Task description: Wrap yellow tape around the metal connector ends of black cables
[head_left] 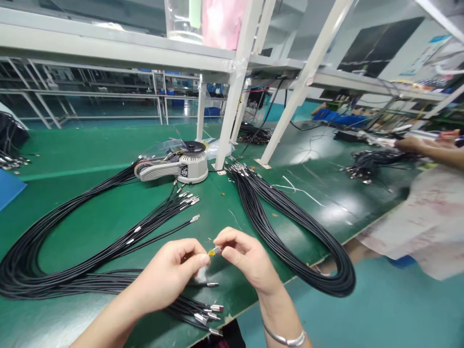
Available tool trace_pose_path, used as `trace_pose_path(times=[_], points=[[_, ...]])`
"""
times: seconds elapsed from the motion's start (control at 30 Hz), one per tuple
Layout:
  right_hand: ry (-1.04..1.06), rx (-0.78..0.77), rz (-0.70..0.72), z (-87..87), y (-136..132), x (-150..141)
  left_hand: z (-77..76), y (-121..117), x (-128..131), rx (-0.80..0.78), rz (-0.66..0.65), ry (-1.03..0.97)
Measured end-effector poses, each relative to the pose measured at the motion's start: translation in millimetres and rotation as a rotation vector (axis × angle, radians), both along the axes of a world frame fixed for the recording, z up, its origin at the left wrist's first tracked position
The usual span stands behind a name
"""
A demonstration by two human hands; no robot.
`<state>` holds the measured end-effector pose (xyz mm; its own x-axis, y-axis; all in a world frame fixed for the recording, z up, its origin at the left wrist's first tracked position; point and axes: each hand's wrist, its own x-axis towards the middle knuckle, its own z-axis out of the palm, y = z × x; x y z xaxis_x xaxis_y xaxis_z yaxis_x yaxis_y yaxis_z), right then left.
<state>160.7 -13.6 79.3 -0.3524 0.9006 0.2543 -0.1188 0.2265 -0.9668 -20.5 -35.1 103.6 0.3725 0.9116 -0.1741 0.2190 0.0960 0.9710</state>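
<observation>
Green table top [108, 145] stretches out in front of us, with white posts [235, 87] standing on it and a long shelf [108, 48] above. Our right hand [250, 261] is closed in a pinch. Its thumb and finger hold a little metal tip [216, 250] with a tiny yellow bit [210, 253] on it. The tip is short and shiny, and it sits up over the table, right between our two hands. Our left hand [166, 275] is curled just beside it, but we cannot tell if it grips anything. Long black cables [54, 270] lie in a big loop on the left, with silver ends [210, 314] near us. More black cables [290, 227] curve around on the right. A gray tape machine [177, 164] sits farther off. At the far right, another person's hand [409, 143] reaches out above a dark pile of cables [377, 162].
</observation>
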Motion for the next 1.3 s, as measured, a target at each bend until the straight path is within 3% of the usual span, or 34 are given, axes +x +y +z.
trace_pose_path(times=[0.1,0.3,0.53,0.67,0.87,1.0,1.1,1.2,1.3], points=[[-0.119,-0.022,-0.075,9.8,-6,8,2.4,-6,8,0.227,0.012,0.225],[-0.296,0.026,-0.16,13.2,-19,8,-7.0,-8,16,0.505,-0.055,0.332],[-0.499,0.134,-0.047,19.6,-25,22,-4.4,-10,21,0.76,-0.2,0.54],[-0.559,0.016,-0.119,14.1,-26,22,-14.1,-10,24,0.832,-0.201,0.587],[-0.48,-0.141,-0.156,8.8,-28,17,-33.1,-9,32,1.119,-0.122,0.769],[-0.451,-0.196,-0.114,9.1,-29,19,-35.7,-12,33,1.122,-0.157,0.784],[-0.388,-0.262,-0.149,2.0,-27,20,-33.3,-17,20,1.064,-0.113,0.682],[-0.337,-0.314,-0.185,-7.0,-26,21,-29.5,-22,-2,0.86,0.024,0.575],[-0.334,-0.322,-0.177,-11.3,-28,22,-28.2,-24,-18,0.621,0.048,0.547]])
